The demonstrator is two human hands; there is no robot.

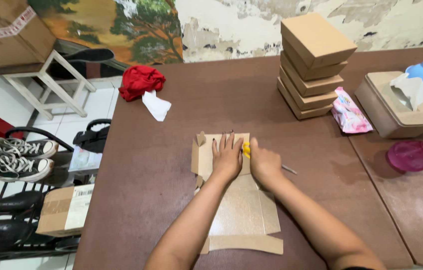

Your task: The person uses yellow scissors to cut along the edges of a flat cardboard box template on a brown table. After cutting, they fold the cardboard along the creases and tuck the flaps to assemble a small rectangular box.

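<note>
Here, what I see:
Boxes: five brown, stacked (313,62), upper centre of the bench (171,150).
Left hand (227,157): spread flat on cardboard sheet (244,210).
Right hand (265,162): curled around a yellow tool (246,149).
Packet: one pink (349,115), right.

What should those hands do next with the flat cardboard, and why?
Probably draw the yellow tool in the right hand along the cardboard beside the left hand. The left hand already presses the sheet flat on the table, and the tool sits at its edge.
</note>
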